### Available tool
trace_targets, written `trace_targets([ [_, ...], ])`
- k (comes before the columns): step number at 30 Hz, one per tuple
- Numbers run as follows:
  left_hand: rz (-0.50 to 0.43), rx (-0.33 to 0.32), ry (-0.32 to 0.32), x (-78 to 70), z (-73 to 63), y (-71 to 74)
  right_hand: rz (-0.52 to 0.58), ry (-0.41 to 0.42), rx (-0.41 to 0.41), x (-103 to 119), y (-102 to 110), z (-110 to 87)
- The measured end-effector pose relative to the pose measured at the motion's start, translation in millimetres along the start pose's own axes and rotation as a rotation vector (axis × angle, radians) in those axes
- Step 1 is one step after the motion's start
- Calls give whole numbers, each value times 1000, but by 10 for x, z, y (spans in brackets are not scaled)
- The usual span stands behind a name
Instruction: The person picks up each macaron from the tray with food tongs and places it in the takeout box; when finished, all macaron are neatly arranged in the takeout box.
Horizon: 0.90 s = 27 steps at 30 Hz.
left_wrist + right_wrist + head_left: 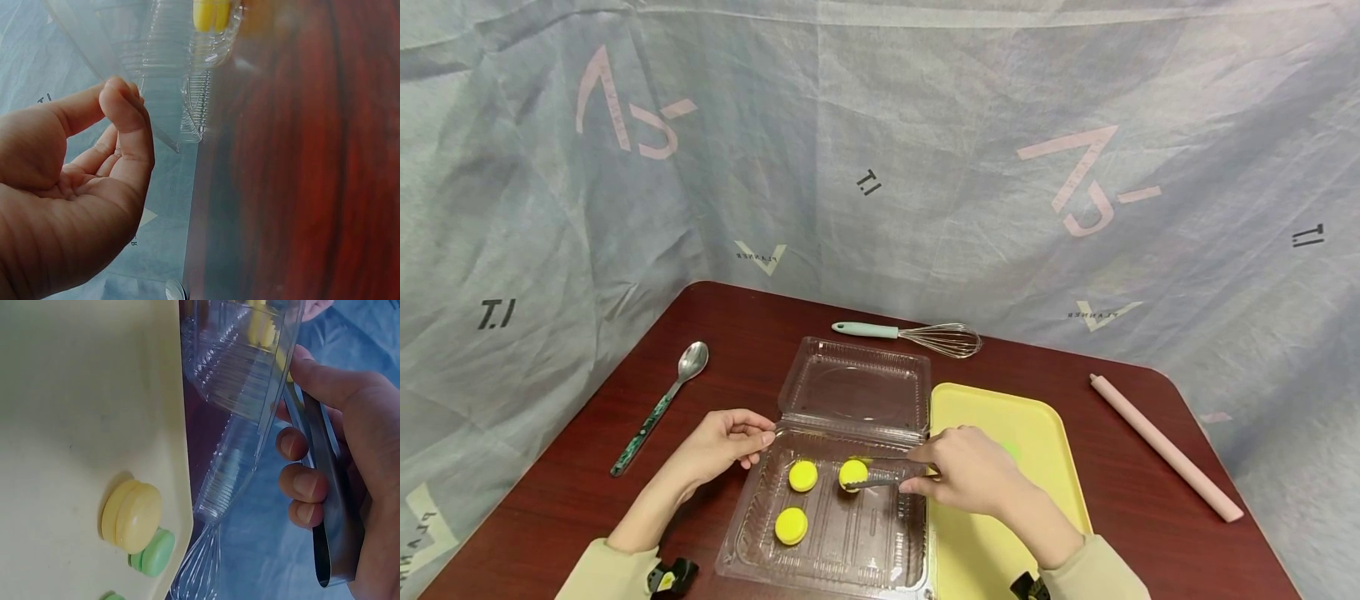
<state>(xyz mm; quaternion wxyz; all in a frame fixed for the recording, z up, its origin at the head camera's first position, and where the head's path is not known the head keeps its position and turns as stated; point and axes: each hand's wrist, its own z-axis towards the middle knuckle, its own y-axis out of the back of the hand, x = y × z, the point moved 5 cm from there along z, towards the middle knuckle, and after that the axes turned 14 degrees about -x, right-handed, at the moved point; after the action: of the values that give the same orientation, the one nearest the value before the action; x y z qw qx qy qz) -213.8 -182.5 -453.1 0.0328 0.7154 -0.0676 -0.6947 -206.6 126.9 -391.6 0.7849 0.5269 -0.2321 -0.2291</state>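
Right hand (967,471) with tongs (339,534), left hand (727,446) opposite, clear container (842,537) between

soft light fills the head view, glare flecks the clear container (865,546), and the left wrist view's tabletop (312,156) blurs.

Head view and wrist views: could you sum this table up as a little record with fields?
Left hand: pinches the edge of a clear plastic hinged container
Right hand: holds dark metal tongs
Container: open; two round yellow macaron-shaped pieces inside, another between the tongs' tips
Right of container: rectangular yellow tray bearing one yellow piece and green ones
Behind: wire whisk, pale green handle
Far left: metal spoon, dark green patterned handle
Far right: pink cylindrical rod
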Motion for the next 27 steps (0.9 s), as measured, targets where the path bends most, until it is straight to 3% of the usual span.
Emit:
trace_targets([
  [27, 4, -7, 18, -3, -2, -3, -100, 17, 36, 95, -113, 83],
])
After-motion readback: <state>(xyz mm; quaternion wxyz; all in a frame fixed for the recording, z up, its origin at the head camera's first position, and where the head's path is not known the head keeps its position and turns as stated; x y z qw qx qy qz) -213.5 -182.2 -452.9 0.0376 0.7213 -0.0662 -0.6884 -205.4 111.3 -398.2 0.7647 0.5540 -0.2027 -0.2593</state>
